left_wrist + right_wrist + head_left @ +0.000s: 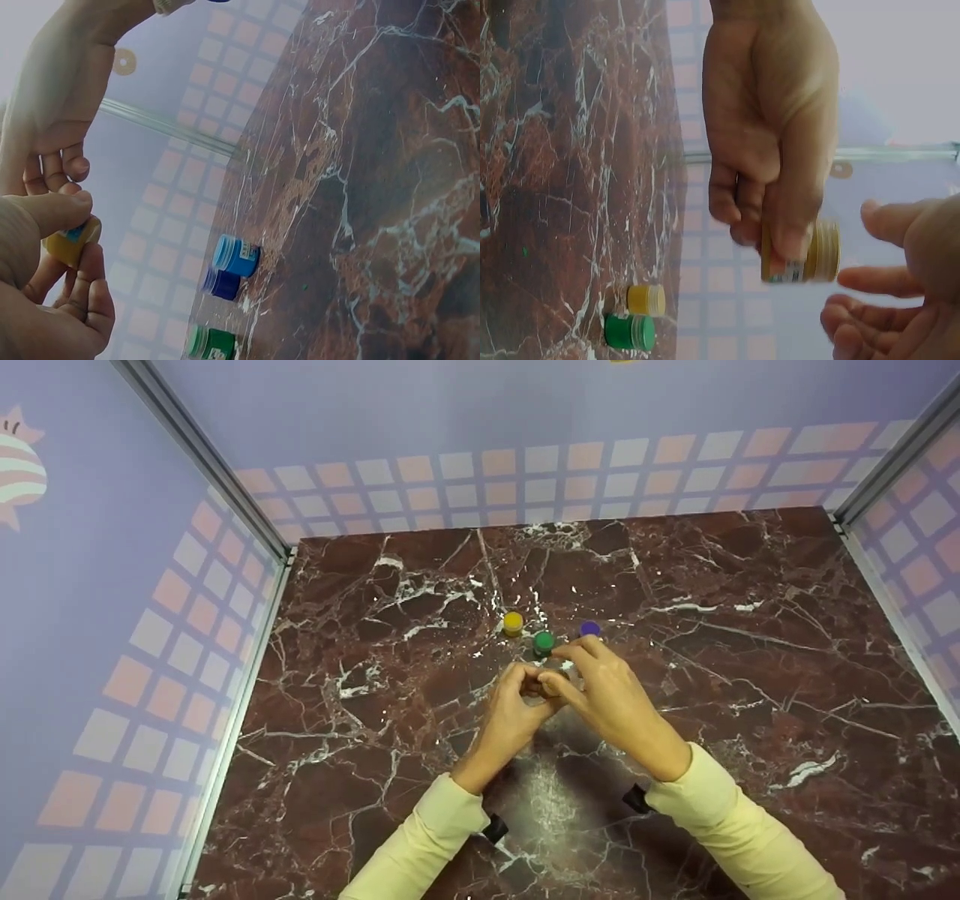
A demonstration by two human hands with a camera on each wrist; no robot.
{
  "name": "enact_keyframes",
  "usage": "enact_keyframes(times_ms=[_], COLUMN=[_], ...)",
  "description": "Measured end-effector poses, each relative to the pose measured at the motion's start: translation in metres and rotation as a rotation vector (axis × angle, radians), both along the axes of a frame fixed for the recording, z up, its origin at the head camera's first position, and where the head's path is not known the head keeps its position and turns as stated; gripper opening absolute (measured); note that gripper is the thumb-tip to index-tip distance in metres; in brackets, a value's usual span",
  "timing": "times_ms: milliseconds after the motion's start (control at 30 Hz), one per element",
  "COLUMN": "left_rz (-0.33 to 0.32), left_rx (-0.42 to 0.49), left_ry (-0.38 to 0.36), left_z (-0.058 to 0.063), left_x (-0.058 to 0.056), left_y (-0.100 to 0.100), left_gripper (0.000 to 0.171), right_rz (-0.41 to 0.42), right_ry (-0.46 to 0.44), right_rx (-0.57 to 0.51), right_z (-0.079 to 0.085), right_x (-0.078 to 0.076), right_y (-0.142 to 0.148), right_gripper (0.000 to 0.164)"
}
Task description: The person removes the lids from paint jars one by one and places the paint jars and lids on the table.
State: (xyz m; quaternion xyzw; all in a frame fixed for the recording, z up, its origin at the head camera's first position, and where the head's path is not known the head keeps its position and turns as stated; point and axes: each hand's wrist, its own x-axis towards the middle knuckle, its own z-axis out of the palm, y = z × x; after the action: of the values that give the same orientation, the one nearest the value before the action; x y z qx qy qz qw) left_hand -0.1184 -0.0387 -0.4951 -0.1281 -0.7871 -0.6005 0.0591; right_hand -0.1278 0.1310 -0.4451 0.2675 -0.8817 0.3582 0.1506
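Held jar point(823, 251), label point(789, 273): wrist views only

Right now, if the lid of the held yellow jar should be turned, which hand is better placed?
Probably the right hand: its relaxed fingers are beside the ridged lid, apparently not gripping it, while the left hand pinches the body of the yellow jar.

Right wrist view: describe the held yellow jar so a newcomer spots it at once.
Start from the pale lavender wall on the picture's right. In front of it, the left hand extends down from the top edge and grips the held yellow jar. The other yellow jar stands on the marbled tabletop near a green jar; only this one is up in a hand.
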Motion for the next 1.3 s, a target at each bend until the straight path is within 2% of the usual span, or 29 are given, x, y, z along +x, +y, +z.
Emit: enact_keyframes(times_ms=[167,400,633,900,1100,1300], left_rz=[0.008,0.038,0.025,0.023,-0.021,-0.057], left_rx=[-0.010,-0.095,-0.058,-0.054,-0.026,-0.057], left_ry=[0.024,0.104,0.092,0.088,0.027,-0.038], left_z=[-0.001,-0.004,-0.005,-0.007,-0.005,-0.002], left_x=[0.000,-0.001,-0.003,-0.004,-0.006,-0.006], left_y=[0.003,0.005,0.008,0.007,0.003,-0.001], left_gripper=[0.030,0.032,0.031,0.033,0.032,0.033], right_rz=[-0.039,-0.065,-0.049,0.067,0.162,0.274], right_ry=[0.031,0.050,0.053,0.064,0.033,0.014], right_rx=[0.019,0.026,0.035,0.096,0.140,0.175], right_z=[-0.002,-0.006,-0.007,-0.002,0.001,0.003], right_x=[0.002,0.005,0.005,0.000,-0.004,-0.009], right_y=[-0.006,-0.011,-0.010,-0.006,0.002,0.008], right_gripper=[0.039,0.042,0.030,0.024,0.023,0.026])
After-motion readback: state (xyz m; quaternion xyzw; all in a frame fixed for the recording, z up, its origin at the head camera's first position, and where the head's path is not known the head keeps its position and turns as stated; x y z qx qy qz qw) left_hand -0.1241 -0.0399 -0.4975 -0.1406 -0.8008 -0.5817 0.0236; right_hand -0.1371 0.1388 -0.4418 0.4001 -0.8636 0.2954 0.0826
